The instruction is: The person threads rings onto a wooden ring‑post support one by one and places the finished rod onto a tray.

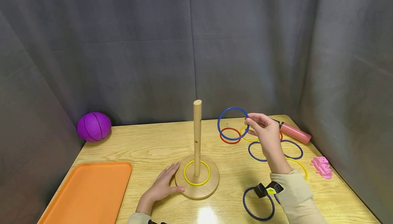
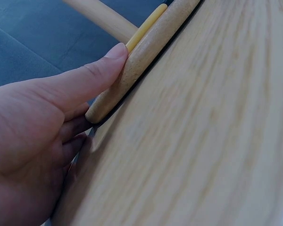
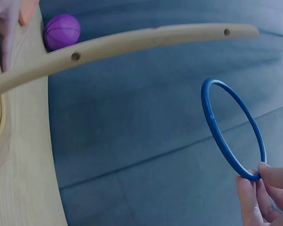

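Note:
A blue ring [image 1: 234, 109] is held up by my right hand [image 1: 266, 131], its edge pinched between thumb and fingers. In the right wrist view the ring [image 3: 216, 129] stands away from the wooden peg [image 3: 151, 40]. The peg [image 1: 197, 138] rises upright from a round wooden base [image 1: 198, 192]. Around the peg's foot, a yellow ring [image 1: 197, 184] lies flat on the base. My left hand [image 1: 162, 186] rests spread against the left rim of the base. Its thumb touches the rim in the left wrist view, with the other fingers partly hidden.
Right of the peg lie a red ring [image 1: 230, 142], several blue rings [image 1: 258, 219] and yellow rings [image 1: 302, 166]. Farther right are a pink pump [image 1: 295, 133] and a pink toy [image 1: 322, 167]. An orange tray [image 1: 92, 193] and a purple ball [image 1: 93, 127] are at the left.

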{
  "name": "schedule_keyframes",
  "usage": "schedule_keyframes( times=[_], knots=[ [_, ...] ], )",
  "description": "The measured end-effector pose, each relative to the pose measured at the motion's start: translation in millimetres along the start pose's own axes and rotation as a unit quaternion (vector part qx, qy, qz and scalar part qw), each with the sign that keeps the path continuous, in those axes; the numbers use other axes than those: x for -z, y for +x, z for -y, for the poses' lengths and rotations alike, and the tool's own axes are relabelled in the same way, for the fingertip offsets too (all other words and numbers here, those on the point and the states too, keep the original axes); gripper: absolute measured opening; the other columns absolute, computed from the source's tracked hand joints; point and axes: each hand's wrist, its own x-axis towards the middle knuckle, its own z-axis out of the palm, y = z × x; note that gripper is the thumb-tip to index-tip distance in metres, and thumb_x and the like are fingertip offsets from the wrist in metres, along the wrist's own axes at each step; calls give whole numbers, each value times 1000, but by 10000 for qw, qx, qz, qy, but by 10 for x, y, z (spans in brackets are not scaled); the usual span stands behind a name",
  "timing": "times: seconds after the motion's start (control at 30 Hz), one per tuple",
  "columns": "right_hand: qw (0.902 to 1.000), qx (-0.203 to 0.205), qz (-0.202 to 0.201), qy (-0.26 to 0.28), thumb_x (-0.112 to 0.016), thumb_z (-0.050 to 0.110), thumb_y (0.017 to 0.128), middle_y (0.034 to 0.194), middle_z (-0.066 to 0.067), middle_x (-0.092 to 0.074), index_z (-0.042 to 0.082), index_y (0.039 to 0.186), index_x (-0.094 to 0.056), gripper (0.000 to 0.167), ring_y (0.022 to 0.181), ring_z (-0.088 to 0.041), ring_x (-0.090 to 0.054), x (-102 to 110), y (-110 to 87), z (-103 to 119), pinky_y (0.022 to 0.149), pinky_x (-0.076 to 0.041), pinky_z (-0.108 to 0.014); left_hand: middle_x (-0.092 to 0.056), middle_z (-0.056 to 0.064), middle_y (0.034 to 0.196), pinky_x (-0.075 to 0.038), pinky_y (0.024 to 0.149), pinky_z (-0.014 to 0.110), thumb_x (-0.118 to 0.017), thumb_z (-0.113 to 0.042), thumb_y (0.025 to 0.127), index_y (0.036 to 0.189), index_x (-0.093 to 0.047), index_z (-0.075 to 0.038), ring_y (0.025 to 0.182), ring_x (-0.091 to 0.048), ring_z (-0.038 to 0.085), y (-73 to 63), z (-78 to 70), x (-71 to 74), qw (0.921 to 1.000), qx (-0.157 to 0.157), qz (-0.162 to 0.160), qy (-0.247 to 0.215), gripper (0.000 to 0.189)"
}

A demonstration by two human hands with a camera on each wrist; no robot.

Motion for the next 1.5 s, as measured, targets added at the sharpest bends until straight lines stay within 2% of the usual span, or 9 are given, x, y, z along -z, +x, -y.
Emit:
schedule_keyframes(
  times=[0.27, 0.47, 0.53, 0.73, 0.9, 1.07, 1.23, 1.37, 1.5],
  knots=[
    [9937, -58, 60, 1117, -71, 16, 88, 83, 10, -72, 8, 101, -68, 15, 81, -4, -69, -75, -27, 173, 68, -60, -20, -22, 22, 159, -4, 121, 61, -77, -40, 79, 153, -24, -3, 149, -14, 41, -3, -5, -15, 10000, -19, 16, 20, 98],
    [9873, -2, 398, 1541, -70, 16, 88, 86, 7, -73, 11, 100, -70, 13, 82, -5, -70, -139, -56, 348, 69, -60, -21, -23, 22, 159, -5, 121, 61, -77, -40, 79, 153, -25, -4, 149, -15, 41, 7, 1, -15, 10000, -31, -26, 43, 98],
    [9840, 7, 476, 1715, -70, 15, 88, 85, 6, -73, 17, 95, -71, 6, 81, -6, -70, -175, -60, 410, 68, -60, -21, -24, 21, 159, -5, 121, 60, -77, -40, 79, 153, -25, -4, 149, -15, 40, 9, 0, -13, 10000, -20, -23, 55, 98],
    [9764, 25, 599, 2073, -69, 10, 89, 83, 7, -74, 18, 91, -71, 8, 78, -6, -70, -342, -46, 593, 66, -60, -21, -23, 21, 159, -5, 121, 60, -76, -41, 79, 154, -24, -5, 149, -15, 40, 5, -8, -15, 10000, -5, 14, 69, 98],
    [9755, 111, 675, 2091, -66, 5, 90, 80, 8, -73, 19, 89, -72, 15, 77, -5, -70, -495, -62, 705, 66, -61, -23, -23, 21, 159, -5, 121, 60, -76, -41, 79, 154, -24, -4, 149, -15, 39, 3, -14, -22, 9999, -54, 2, 139, 98],
    [9772, 215, 587, 2029, -67, 3, 89, 78, 8, -72, 21, 86, -72, 19, 76, -5, -70, -609, -86, 723, 65, -61, -22, -23, 21, 159, -6, 122, 59, -76, -41, 80, 154, -24, -5, 149, -16, 38, 11, -12, -30, 9998, -58, -11, 180, 98],
    [9805, 71, 540, 1887, -68, 5, 89, 77, 8, -71, 20, 87, -71, 16, 76, -6, -69, -647, -94, 631, 64, -60, -22, -23, 21, 159, -6, 122, 58, -76, -41, 80, 154, -24, -5, 150, -16, 38, 7, -15, -32, 9998, -51, -13, 179, 97],
    [9834, -175, 528, 1725, -69, 8, 89, 78, 7, -71, 15, 92, -70, 8, 78, -6, -69, -645, -115, 519, 66, -61, -23, -24, 21, 159, -6, 121, 59, -77, -40, 80, 153, -24, -4, 149, -16, 39, -11, -21, -34, 9998, -56, -34, 180, 98],
    [9858, -406, 503, 1551, -69, 10, 89, 80, 8, -71, 12, 96, -70, 7, 80, -7, -68, -637, -146, 390, 67, -60, -23, -24, 21, 159, -6, 121, 60, -77, -40, 79, 153, -25, -4, 149, -17, 40, -28, -33, -39, 9998, -46, -48, 168, 98]
  ],
)
